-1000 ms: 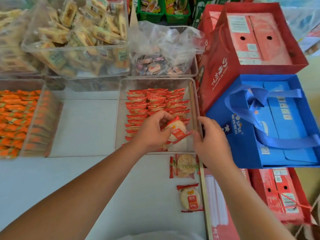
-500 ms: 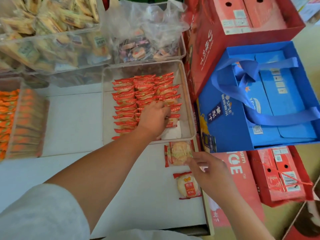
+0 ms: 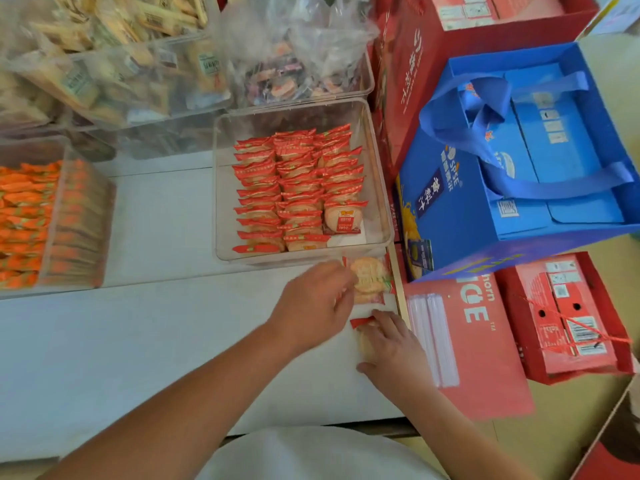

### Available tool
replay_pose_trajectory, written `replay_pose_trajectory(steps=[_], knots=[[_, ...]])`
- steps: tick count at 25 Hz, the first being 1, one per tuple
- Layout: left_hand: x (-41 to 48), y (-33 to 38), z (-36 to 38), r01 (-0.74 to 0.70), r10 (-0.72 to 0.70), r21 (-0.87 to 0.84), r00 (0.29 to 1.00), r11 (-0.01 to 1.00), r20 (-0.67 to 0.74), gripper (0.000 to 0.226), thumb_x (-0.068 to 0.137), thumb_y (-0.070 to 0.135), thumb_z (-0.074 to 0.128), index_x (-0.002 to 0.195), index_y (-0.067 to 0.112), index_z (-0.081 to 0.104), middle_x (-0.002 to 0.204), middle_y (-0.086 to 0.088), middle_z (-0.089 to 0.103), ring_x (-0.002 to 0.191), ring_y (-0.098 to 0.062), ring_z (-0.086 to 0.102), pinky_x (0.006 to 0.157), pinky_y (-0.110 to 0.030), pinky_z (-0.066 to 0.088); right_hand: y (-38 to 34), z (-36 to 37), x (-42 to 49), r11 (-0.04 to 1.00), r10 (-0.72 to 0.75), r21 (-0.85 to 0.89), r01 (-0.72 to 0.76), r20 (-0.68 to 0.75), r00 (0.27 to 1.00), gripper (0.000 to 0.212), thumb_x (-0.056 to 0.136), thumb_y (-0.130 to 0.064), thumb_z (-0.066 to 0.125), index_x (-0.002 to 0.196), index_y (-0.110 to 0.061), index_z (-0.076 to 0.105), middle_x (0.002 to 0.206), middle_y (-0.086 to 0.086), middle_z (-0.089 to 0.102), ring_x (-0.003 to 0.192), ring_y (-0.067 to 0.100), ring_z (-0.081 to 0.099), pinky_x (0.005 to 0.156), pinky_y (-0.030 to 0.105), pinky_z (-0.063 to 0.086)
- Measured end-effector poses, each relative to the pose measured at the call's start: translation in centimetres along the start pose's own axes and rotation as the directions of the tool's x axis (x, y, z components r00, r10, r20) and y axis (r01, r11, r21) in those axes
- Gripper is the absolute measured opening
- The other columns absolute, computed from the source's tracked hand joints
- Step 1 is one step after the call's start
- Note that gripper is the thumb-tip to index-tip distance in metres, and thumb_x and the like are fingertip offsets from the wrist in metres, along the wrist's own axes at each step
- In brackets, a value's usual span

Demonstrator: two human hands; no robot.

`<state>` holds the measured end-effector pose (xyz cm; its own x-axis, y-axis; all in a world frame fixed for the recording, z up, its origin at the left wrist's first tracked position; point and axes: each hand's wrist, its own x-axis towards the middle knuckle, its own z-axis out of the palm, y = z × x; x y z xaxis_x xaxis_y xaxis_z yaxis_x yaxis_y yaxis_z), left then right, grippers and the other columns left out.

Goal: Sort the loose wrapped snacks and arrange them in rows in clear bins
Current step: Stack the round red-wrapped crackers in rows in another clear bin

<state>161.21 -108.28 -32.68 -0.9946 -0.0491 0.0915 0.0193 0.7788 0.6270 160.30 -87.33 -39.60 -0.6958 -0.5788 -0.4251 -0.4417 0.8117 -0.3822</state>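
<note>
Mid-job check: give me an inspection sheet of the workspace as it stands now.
Surface: white table.
Job's things: clear bin holds red wrapped snacks in three rows; upper loose snack and lower loose snack lie on the table in front of it.
Clutter: orange-snack bin at left; yellow-snack bin and bagged-snack bin behind.
Grippers: left hand touches the upper loose snack, grip blurred; right hand grips the lower loose snack.
Cables: nothing seen.
Surroundings: blue gift box and red gift boxes at right.
</note>
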Motion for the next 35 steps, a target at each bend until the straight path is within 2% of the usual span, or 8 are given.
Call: replay_pose_trajectory(steps=[3, 5, 8, 13, 17, 23, 28, 35], knots=[[-1.1, -2.0, 4.6, -0.008, -0.062, 0.223, 0.951, 0.975, 0.304, 0.06, 0.092, 0.025, 0.066, 0.149, 0.022, 0.048, 0.159, -0.007, 0.041, 0.144, -0.03, 0.039, 0.112, -0.047, 0.043, 0.4, 1.0, -0.6, 0.994, -0.04, -0.099, 0.042, 0.022, 0.999, 0.091, 0.059, -0.048, 0.092, 0.14, -0.029, 0.055, 0.151, -0.001, 0.048, 0.144, 0.028, 0.039, 0.111, 0.047, 0.048], [0.2, -2.7, 6.5, -0.021, -0.122, 0.334, 0.909, 0.942, 0.399, 0.077, 0.094, 0.029, 0.065, 0.16, 0.026, 0.026, 0.17, -0.006, 0.016, 0.156, -0.031, 0.013, 0.124, -0.047, 0.024, 0.9, 1.3, -1.0, 0.988, -0.069, -0.132, 0.075, 0.052, 0.996, 0.094, 0.072, -0.044, 0.086, 0.153, -0.027, 0.042, 0.164, -0.001, 0.032, 0.153, 0.028, 0.026, 0.123, 0.044, 0.031], [-0.6, -3.6, 7.5, -0.031, -0.13, 0.406, 0.923, 0.913, 0.362, 0.068, 0.09, 0.029, 0.069, 0.151, 0.026, 0.04, 0.162, -0.007, 0.033, 0.148, -0.037, 0.03, 0.117, -0.051, 0.033, 1.7, 1.3, -1.7, 0.993, -0.09, -0.083, 0.088, -0.012, 0.996, 0.085, 0.077, -0.028, 0.084, 0.152, -0.024, 0.044, 0.161, -0.002, 0.039, 0.152, 0.026, 0.031, 0.116, 0.047, 0.04], [-6.5, -4.2, 6.1, 0.068, -0.187, 0.375, 0.938, 0.925, 0.292, 0.052, 0.081, 0.036, 0.07, 0.129, 0.022, 0.057, 0.137, -0.01, 0.049, 0.113, -0.035, 0.054, 0.077, -0.044, 0.057, 1.9, 1.8, -3.2, 0.979, 0.017, 0.203, -0.012, -0.021, 1.0, 0.066, 0.079, -0.05, 0.081, 0.137, -0.026, 0.06, 0.161, -0.009, 0.036, 0.15, 0.016, 0.027, 0.115, 0.039, 0.042], [-10.7, -4.3, 3.8, 0.207, -0.296, 0.36, 0.931, 0.91, 0.215, 0.056, 0.086, 0.052, 0.048, 0.133, 0.024, 0.058, 0.128, -0.002, 0.057, 0.099, -0.027, 0.061, 0.076, -0.04, 0.055, 0.6, 2.3, -2.8, 0.982, 0.164, 0.105, -0.159, -0.036, 0.986, 0.073, 0.094, -0.039, 0.067, 0.156, -0.02, 0.034, 0.161, -0.002, 0.032, 0.15, 0.019, 0.023, 0.112, 0.036, 0.041], [-13.4, -3.7, -1.0, 0.557, -0.557, -0.016, 0.829, 0.83, -0.047, 0.025, 0.098, 0.036, 0.058, 0.119, 0.025, 0.067, 0.103, 0.008, 0.064, 0.088, -0.013, 0.061, 0.076, -0.033, 0.054, -1.6, 2.1, -2.7, 0.951, 0.278, 0.127, -0.282, 0.043, 0.96, 0.068, 0.096, -0.036, 0.066, 0.154, -0.018, 0.035, 0.146, 0.007, 0.04, 0.138, 0.026, 0.034, 0.109, 0.038, 0.043], [-15.1, -1.8, -4.7, 0.653, -0.773, -0.553, 0.634, 0.518, 0.024, 0.017, 0.1, 0.024, 0.064, 0.113, 0.02, 0.074, 0.099, 0.006, 0.076, 0.093, -0.01, 0.071, 0.086, -0.026, 0.059, -3.5, 1.7, -2.9, 0.888, 0.408, 0.195, -0.417, 0.089, 0.909, 0.065, 0.087, -0.036, 0.069, 0.142, -0.013, 0.042, 0.137, 0.007, 0.041, 0.129, 0.028, 0.039, 0.099, 0.044, 0.047], [-17.8, 1.3, -7.0, 0.653, -0.747, -0.581, 0.655, 0.485, 0.111, 0.024, 0.102, 0.023, 0.061, 0.124, 0.027, 0.069, 0.107, 0.008, 0.072, 0.096, -0.004, 0.066, 0.077, -0.01, 0.052, -5.6, 0.7, -4.9, 0.624, 0.493, 0.653, -0.428, 0.095, 0.865, 0.046, 0.093, -0.011, 0.067, 0.134, -0.017, 0.047, 0.102, 0.001, 0.062, 0.084, 0.018, 0.064, 0.065, 0.033, 0.056]])
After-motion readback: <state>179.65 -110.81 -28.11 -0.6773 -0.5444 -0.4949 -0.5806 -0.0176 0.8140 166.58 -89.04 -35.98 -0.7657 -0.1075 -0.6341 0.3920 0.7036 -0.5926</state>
